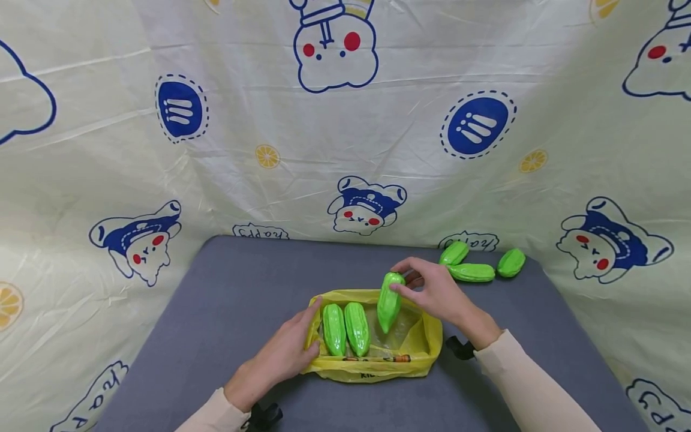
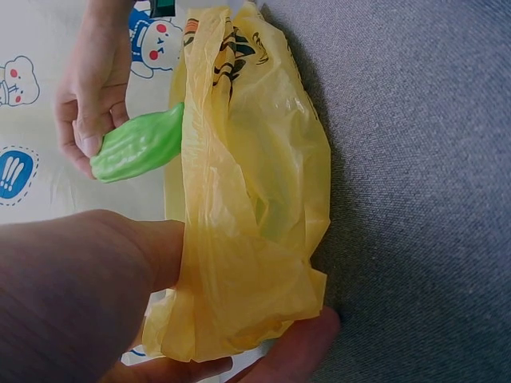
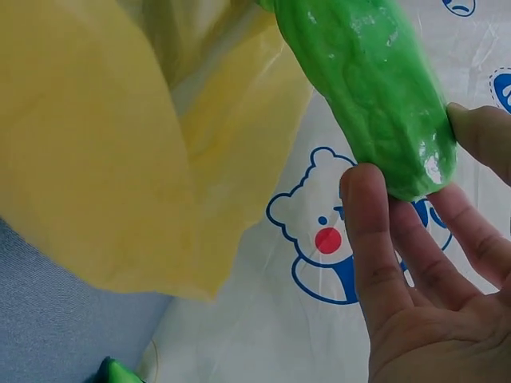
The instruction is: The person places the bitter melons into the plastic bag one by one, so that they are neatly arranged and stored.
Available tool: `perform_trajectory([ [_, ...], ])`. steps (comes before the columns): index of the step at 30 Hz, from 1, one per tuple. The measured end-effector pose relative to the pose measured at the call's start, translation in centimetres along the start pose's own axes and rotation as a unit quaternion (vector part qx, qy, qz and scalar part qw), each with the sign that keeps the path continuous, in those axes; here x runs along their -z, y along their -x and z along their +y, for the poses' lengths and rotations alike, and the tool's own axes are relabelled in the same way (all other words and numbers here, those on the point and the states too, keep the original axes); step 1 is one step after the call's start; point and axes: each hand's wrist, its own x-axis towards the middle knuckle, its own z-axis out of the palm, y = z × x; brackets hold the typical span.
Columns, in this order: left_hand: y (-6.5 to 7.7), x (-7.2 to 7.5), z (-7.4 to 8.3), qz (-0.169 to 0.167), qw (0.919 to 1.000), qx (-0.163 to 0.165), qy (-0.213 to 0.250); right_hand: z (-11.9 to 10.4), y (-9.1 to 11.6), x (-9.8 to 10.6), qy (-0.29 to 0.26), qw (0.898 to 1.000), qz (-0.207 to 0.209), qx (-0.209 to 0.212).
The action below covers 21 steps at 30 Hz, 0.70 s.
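My right hand (image 1: 434,289) pinches the upper end of a green bitter melon (image 1: 388,309) between thumb and fingers. The melon hangs pointed end down over the right part of an open yellow plastic bag (image 1: 372,375). Two more bitter melons, a left one (image 1: 333,330) and a right one (image 1: 357,329), lie side by side inside the bag. At the bag's left end my left hand (image 1: 286,348) holds the side, thumb at the rim and fingers around the outside, as the left wrist view shows. The right wrist view has the held bitter melon (image 3: 375,88) close up, gripped at its blunt end.
Three other bitter melons lie at the table's back right: one (image 1: 454,253) at the rear, one lengthwise (image 1: 471,273), one farther right (image 1: 511,263). The grey table (image 1: 237,282) ends at a printed curtain (image 1: 243,198) behind and on both sides.
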Motion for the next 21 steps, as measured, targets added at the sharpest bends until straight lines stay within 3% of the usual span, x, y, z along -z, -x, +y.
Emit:
perform_trajectory([
  [7,-0.19,-0.09,-0.14,-0.004,1.0000,0.004,-0.004,-0.11,-0.05,-0.20,0.003,0.999,-0.028,-0.031],
  [21,-0.02,-0.10,-0.19,0.000,1.0000,-0.007,-0.004,0.07,0.12,-0.86,0.005,0.997,-0.065,-0.037],
])
